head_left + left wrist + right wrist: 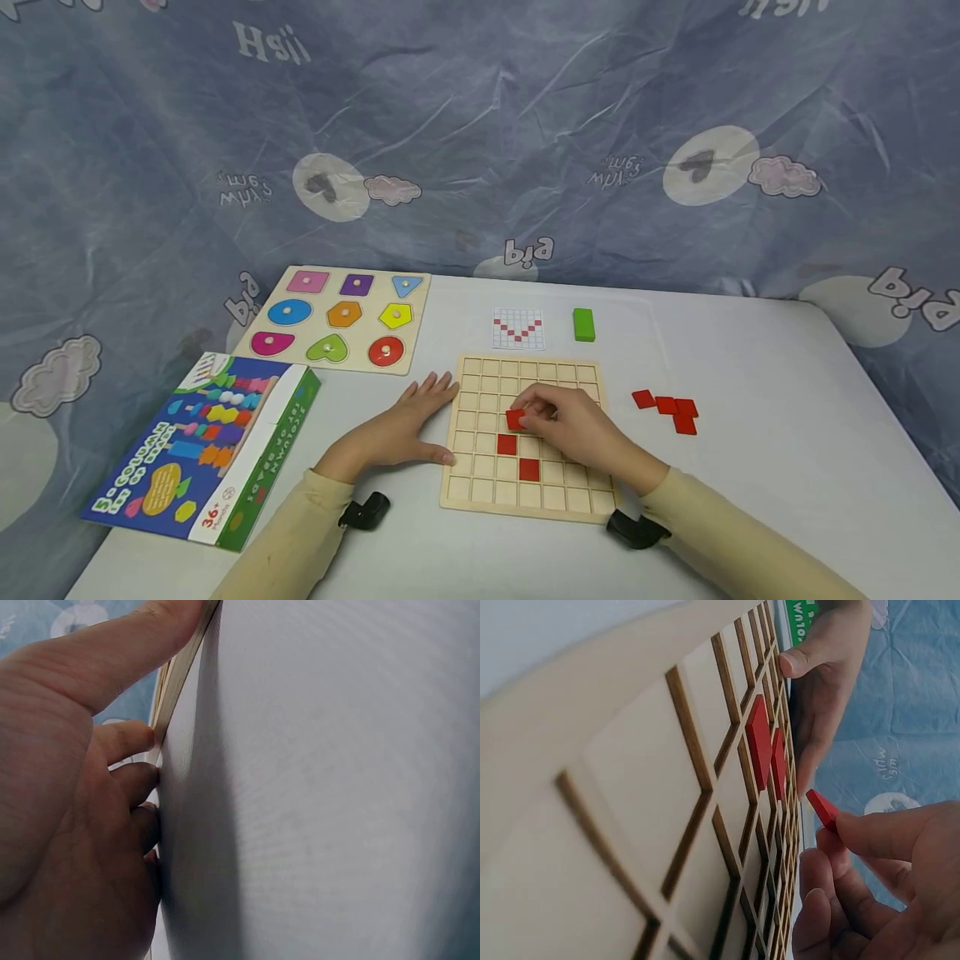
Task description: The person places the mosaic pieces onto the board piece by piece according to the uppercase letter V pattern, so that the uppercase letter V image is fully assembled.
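A wooden grid board [480, 492] lies on the white table, with one red square tile [507, 444] and another red tile [528, 470] set in its cells. Between thumb and fingers my right hand [573, 425] pinches a third red tile [515, 419] over the board; the right wrist view shows this tile [823, 809] tilted and apart from the grid. My left hand [393, 429] rests at the board's left edge, fingers spread, thumb touching the rim. In the left wrist view its fingertips [142, 780] meet the table beside the board's edge.
Several loose red tiles [685, 423] lie right of the board. Behind it are a pattern card [517, 328] with a red V and a green block [583, 325]. A shape puzzle [360, 337] and a bead-set box [202, 450] occupy the left side.
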Tool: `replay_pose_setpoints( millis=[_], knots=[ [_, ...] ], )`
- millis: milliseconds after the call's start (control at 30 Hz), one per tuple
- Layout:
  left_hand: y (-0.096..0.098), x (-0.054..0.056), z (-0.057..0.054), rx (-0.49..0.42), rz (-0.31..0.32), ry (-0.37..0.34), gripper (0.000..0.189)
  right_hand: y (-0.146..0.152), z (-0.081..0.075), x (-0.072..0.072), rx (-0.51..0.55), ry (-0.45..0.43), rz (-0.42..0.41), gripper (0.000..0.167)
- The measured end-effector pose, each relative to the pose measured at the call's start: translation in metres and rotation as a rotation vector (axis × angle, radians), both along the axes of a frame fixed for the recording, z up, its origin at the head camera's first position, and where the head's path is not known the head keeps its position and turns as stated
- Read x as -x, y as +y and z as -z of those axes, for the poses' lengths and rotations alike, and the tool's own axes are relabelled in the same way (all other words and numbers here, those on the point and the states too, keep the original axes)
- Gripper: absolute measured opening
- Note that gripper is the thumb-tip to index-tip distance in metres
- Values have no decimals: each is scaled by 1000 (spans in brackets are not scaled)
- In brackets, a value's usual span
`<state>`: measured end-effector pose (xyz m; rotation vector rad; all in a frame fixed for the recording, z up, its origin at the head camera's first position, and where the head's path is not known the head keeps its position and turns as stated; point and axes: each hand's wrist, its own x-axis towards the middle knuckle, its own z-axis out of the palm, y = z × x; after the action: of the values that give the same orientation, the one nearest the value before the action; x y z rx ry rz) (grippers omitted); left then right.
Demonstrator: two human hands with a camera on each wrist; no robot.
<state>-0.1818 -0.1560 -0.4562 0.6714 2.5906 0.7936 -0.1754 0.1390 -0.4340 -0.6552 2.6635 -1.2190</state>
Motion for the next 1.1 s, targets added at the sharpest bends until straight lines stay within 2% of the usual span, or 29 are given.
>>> replay_pose_setpoints(
  millis=[333,900,1100],
  knots=[
    [0,1,1,15,-11,-3,108,-17,-1,9,-46,18,-47,13],
    [0,1,0,12,-7,-8,108,-37,5,10,-121,18,-21,11],
    [0,0,0,13,-10,-9,107,-42,6,11,-123,37,-49,13]
  ],
)
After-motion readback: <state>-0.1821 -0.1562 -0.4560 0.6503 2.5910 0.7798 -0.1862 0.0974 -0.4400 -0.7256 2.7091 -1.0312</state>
